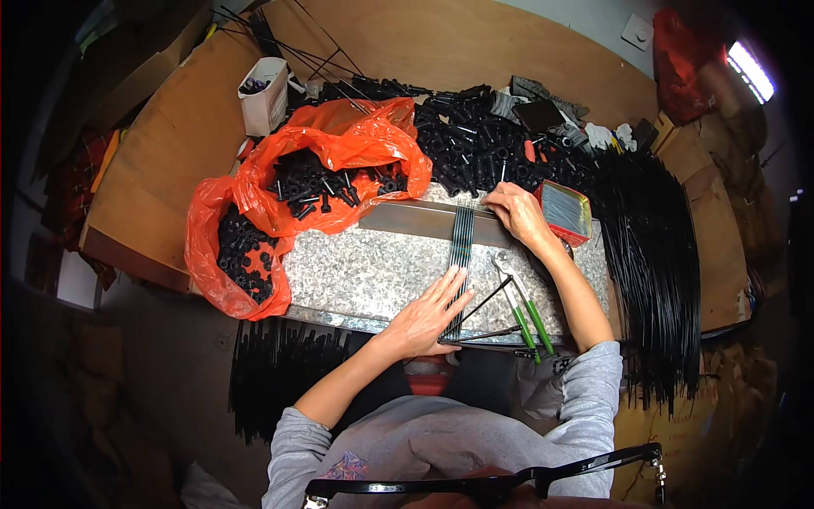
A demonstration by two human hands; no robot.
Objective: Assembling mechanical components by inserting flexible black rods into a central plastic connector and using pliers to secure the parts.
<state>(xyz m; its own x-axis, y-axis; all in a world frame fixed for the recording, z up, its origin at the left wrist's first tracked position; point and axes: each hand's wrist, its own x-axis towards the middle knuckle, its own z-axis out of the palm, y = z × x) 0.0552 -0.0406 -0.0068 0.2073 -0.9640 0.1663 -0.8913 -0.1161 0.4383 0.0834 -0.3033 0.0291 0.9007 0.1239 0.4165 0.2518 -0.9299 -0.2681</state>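
Note:
A flat row of thin dark rods (462,236) lies side by side across a dark metal bar (398,217) on the speckled grey tabletop (356,270). My left hand (424,321) rests on the near part of these rods, open, with its fingers stretched out over them. At the right of the rods' far ends is my right hand (519,214). Its thumb and fingers are closed together near the bar; what they pinch, if anything, I cannot make out. Pliers (519,305) with green handles lie right of the rods, beside a thin black rod (487,297).
A red box (566,210) of thin pale pieces stands by my right wrist. Black plastic parts (466,140) are heaped behind, and more fill orange bags (254,208) at left. Long black rods (653,271) overhang the right side. A white container (263,97) stands back left.

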